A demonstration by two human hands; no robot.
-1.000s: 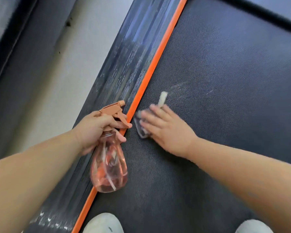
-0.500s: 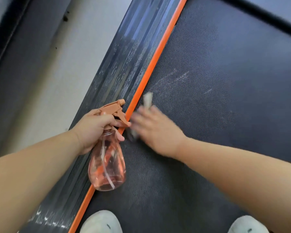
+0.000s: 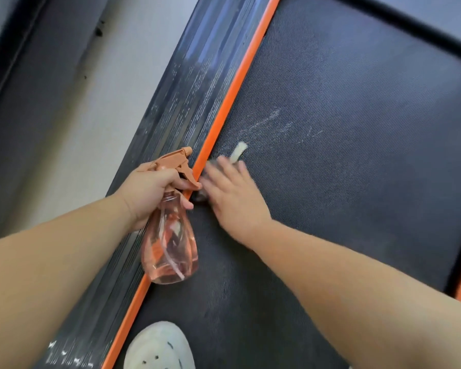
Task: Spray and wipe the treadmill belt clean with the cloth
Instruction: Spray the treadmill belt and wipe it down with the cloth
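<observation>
The left hand (image 3: 149, 193) has its fingers curled tight round the neck of a bottle (image 3: 171, 249), index finger on the orange trigger. The bottle is clear pink with a dip tube inside and hangs over the orange strip (image 3: 224, 107); its liquid level is hard to tell. Just right of it, the right hand (image 3: 232, 198), blurred, presses the cloth (image 3: 238, 151) with flat, spread fingers onto the belt (image 3: 357, 155) by the strip. One pale end of the cloth sticks out past the fingertips.

The one view comes from a wide-angle camera on the person's head. It looks forward and steeply down at close range onto the treadmill belt (image 3: 357, 155), which runs diagonally across the frame. The left forearm (image 3: 51, 262) and right forearm (image 3: 357, 288) enter from the bottom.
</observation>
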